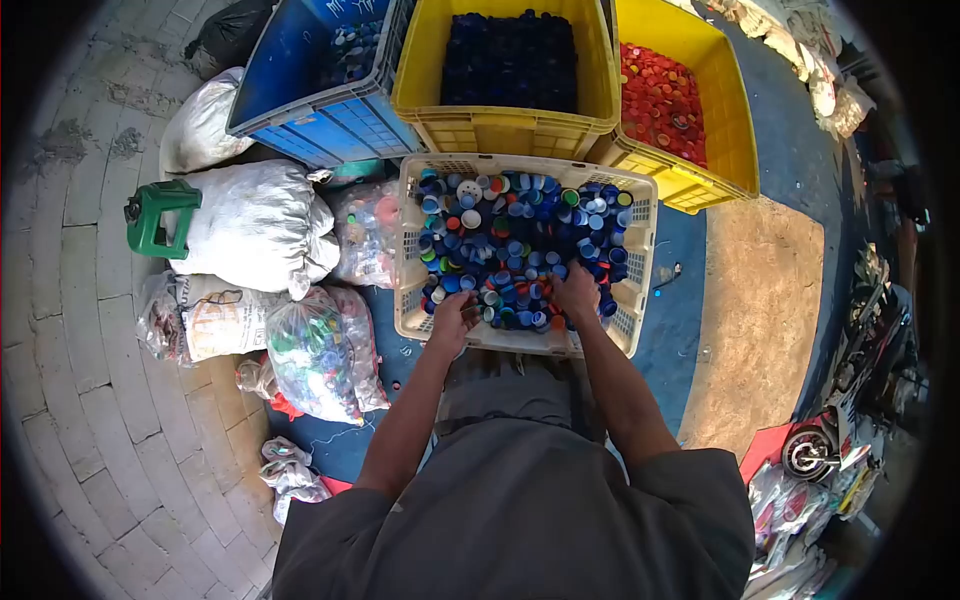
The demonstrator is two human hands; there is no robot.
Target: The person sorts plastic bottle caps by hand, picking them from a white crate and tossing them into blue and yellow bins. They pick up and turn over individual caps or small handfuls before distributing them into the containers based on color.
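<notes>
Forearms (415, 400) from lower frame reach up-frame into cream crate (640, 205) at centre, left hand (452, 318) curled at near rim, right hand (577, 292) fingers-down deeper among bottle caps (510, 240) directly beneath, grips unclear.

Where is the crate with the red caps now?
The crate with red caps stands at the upper right of the head view, beside the crate of dark blue caps and behind the white basket.

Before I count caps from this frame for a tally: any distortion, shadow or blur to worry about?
Head view: heavy fisheye, black corners, brick paving bending at the left; even sunlight on the white crate, no harsh glare; left hand and right hand in the caps look sharp.
</notes>
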